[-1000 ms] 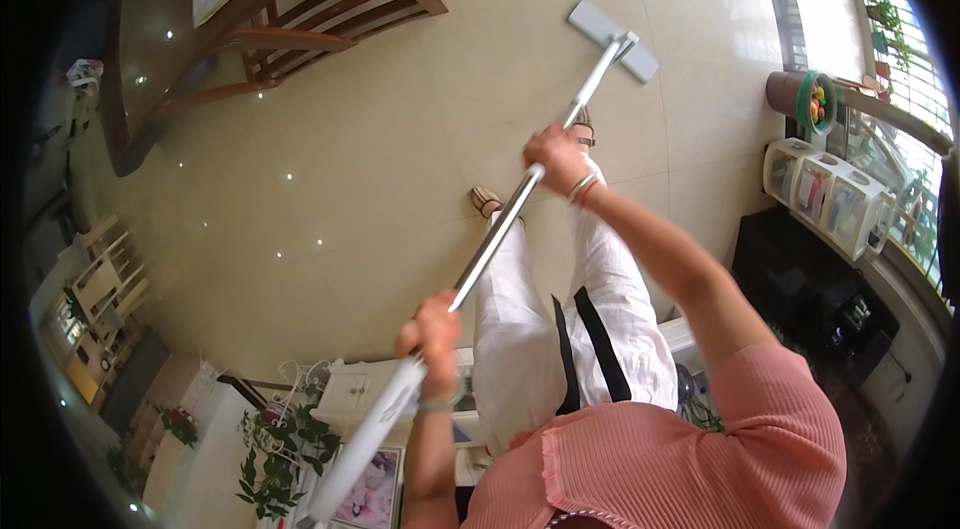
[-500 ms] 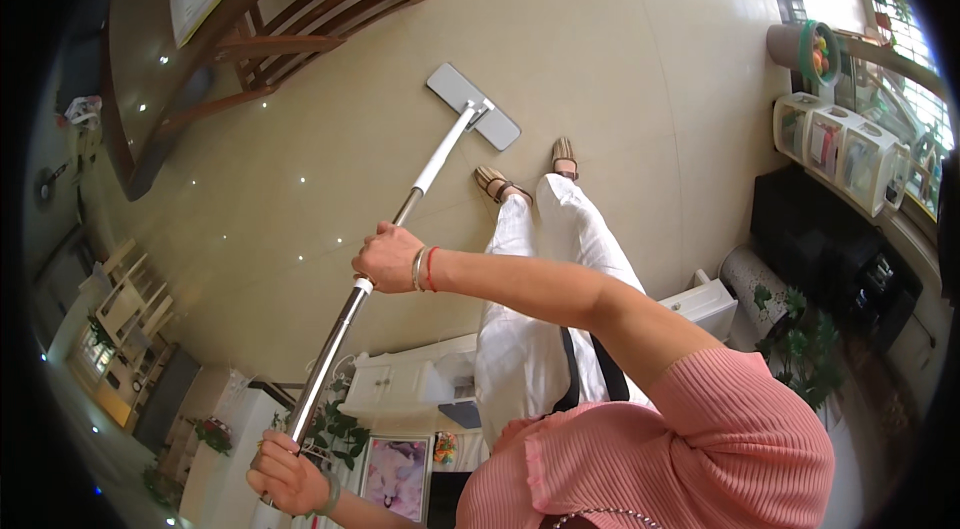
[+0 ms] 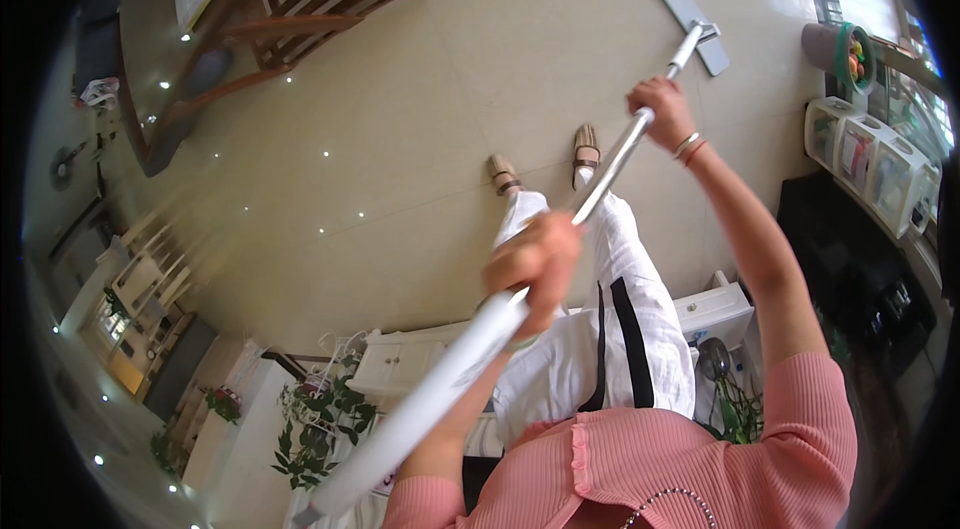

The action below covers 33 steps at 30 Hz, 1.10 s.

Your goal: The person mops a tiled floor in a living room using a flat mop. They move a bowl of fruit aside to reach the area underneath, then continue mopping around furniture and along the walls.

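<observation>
A flat mop (image 3: 614, 169) with a long silver-and-white pole runs diagonally across the view. Its grey rectangular head (image 3: 680, 5) lies on the beige tiled floor (image 3: 420, 119) at the far right. Higher on the pole, my left hand (image 3: 535, 267) is wrapped round it close to the camera, somewhat blurred. My right hand (image 3: 664, 113) grips the pole farther down, nearer the head, with a bracelet and a red cord on the wrist. The pole's thick white upper end (image 3: 420, 409) reaches toward the lower left. My feet in brown sandals (image 3: 586, 147) stand behind the mop head.
A wooden chair (image 3: 330, 24) and dark table (image 3: 150, 79) stand at the far left. On the right are a bucket (image 3: 838, 54) with colourful items, white see-through bins (image 3: 870, 164) and a black cabinet (image 3: 850, 269). A white cabinet (image 3: 395, 361) and leafy plant (image 3: 320, 424) sit close by.
The mop head has slid across the floor to the far right. Both hands, still round the pole, have swung right and away from me; the left has risen toward the camera.
</observation>
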Motion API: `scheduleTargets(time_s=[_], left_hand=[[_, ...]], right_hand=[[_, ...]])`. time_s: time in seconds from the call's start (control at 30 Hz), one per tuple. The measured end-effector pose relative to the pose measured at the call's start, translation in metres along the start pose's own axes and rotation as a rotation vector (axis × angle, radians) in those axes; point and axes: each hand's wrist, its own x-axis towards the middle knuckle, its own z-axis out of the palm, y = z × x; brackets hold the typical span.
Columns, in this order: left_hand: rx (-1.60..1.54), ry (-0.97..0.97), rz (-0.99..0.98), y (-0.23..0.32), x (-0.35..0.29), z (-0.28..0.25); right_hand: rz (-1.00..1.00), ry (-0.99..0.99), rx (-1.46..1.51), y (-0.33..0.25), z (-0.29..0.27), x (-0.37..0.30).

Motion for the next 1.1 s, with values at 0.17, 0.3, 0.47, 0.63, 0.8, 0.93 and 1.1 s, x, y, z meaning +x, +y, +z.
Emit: scheduleTargets(time_s=[0.17,0.3,0.47,0.63,0.8,0.93,1.1], left_hand=[[0.031,-0.088,-0.044,-0.033,-0.013,0.003],[0.035,-0.068,-0.095,0.008,-0.03,-0.072],[0.2,0.029,-0.107,0.126,-0.066,-0.209],[0.365,0.231,-0.05,0.253,-0.129,-0.305],[0.678,0.166,-0.092,0.353,-0.156,-0.321],[0.856,0.341,-0.043,0.364,-0.164,-0.31],[0.634,0.218,0.06,0.348,-0.157,-0.302]], right_hand=[[0.204,-0.188,-0.19,0.024,-0.007,-0.01],[0.249,-0.257,-0.17,-0.049,0.041,0.007],[0.03,-0.21,-0.012,-0.216,0.126,0.035],[-0.041,-0.174,0.214,-0.41,0.192,0.044],[-0.181,-0.306,0.407,-0.539,0.232,0.046],[-0.297,-0.479,0.471,-0.572,0.249,0.052],[-0.362,-0.623,0.379,-0.539,0.216,0.057]])
